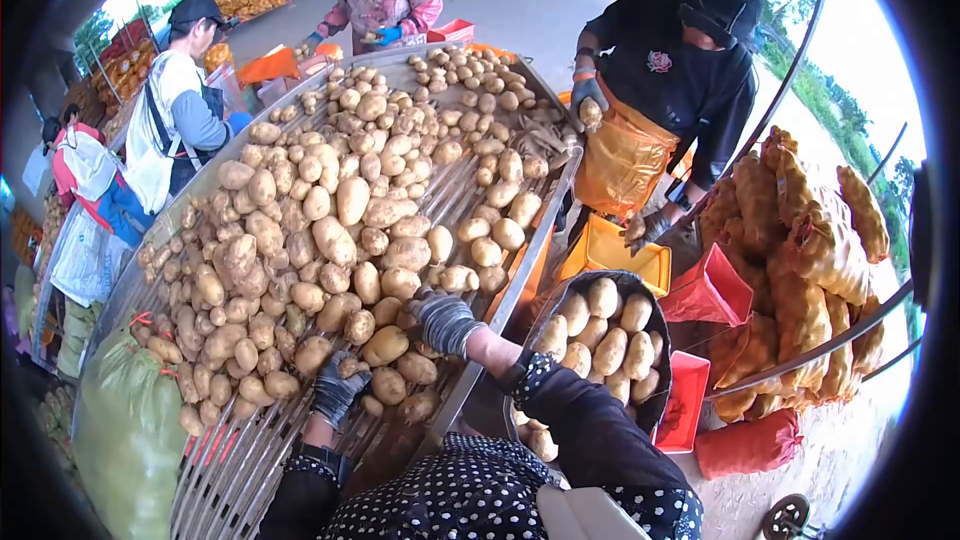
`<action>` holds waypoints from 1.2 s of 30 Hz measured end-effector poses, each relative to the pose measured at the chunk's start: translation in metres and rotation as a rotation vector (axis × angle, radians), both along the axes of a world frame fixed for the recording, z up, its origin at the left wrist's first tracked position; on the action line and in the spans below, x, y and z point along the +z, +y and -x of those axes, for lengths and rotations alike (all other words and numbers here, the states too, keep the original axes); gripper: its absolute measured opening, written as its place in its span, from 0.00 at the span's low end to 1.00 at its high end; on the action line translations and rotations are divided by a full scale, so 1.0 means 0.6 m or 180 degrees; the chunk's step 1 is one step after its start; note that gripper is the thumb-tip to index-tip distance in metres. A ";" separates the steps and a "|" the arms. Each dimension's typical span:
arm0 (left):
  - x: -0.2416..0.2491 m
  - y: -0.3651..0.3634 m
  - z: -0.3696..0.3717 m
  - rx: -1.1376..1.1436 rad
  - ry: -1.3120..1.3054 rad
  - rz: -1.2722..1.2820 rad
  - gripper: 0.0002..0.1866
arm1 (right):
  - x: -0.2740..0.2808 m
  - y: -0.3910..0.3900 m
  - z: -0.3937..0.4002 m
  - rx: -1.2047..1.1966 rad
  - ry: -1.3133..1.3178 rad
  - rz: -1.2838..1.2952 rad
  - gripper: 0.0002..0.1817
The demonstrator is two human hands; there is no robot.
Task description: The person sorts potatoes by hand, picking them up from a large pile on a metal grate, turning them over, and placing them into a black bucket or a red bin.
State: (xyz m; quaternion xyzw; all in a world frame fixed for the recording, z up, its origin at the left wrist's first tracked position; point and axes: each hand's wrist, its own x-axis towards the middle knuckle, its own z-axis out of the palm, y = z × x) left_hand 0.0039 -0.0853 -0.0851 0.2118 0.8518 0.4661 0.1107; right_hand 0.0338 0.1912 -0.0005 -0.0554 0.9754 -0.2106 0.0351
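A large heap of potatoes (pixel 352 202) lies on a slatted metal sorting table (pixel 225 485) in front of me. My left hand (pixel 338 390), in a grey striped glove, is at the near edge of the heap, its fingers closed about a small potato (pixel 351 367). To its right, my right hand (pixel 446 323), in a matching glove, reaches over the table's metal rim (pixel 510 292). Its fingers are stretched out against the potatoes, and their tips are partly hidden among them. A larger potato (pixel 385 346) lies between the two hands.
Beside my right arm stands a dark-rimmed container of potatoes (pixel 608 340). Yellow (pixel 640 262) and red baskets (pixel 684 402) are near it. Filled net sacks (pixel 800 280) are piled at right; a green sack (pixel 130 435) stands at left. A co-worker (pixel 690 70) holds a potato across the rim; others work beyond.
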 end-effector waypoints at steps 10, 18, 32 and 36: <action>-0.040 -0.060 -0.021 0.0757 -0.2309 -0.2475 0.10 | -0.003 -0.038 -0.056 -0.0685 0.0358 -0.0528 0.16; 0.098 -0.022 -0.077 0.0232 -0.3492 -0.4232 0.42 | -0.035 -0.055 -0.046 -0.0380 0.0331 -0.0679 0.14; 0.152 -0.015 -0.083 0.0818 -0.3837 -0.4544 0.29 | -0.036 -0.059 -0.042 -0.0591 0.0683 0.1438 0.10; 0.120 -0.017 -0.081 0.1015 -0.3284 -0.3739 0.13 | 0.019 -0.045 -0.038 -0.0615 0.0583 0.2879 0.08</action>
